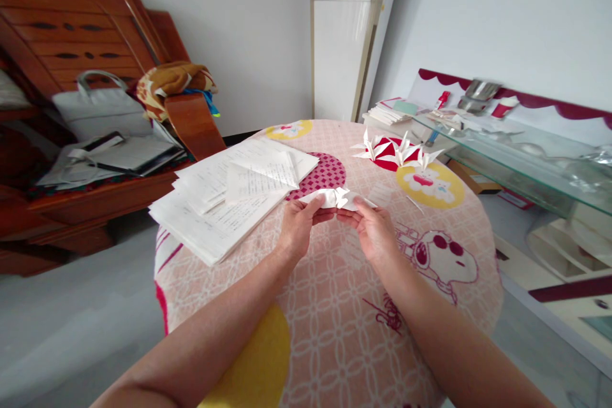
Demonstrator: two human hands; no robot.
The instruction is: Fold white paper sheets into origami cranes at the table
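Between my two hands, above the middle of the round table, is a piece of folded white paper (pixel 340 196), stretched sideways with a creased bulge at its centre. My left hand (pixel 302 222) pinches one end between thumb and fingers. The other end is pinched the same way by my right hand (pixel 368 224). Beyond my right hand stand several white paper cranes (pixel 400 152), close together with pointed wings. A stack of printed sheets (pixel 224 204) lies to the left of my left hand, a loose sheet (pixel 262 177) on top of it.
A patterned cloth (pixel 344 319) covers the table. A thin white strip (pixel 415 204) lies right of my hands. At right stands a glass-topped cabinet (pixel 526 166) with papers and cups. A wooden bench (pixel 95 185) holding a grey bag (pixel 102 108) is at left.
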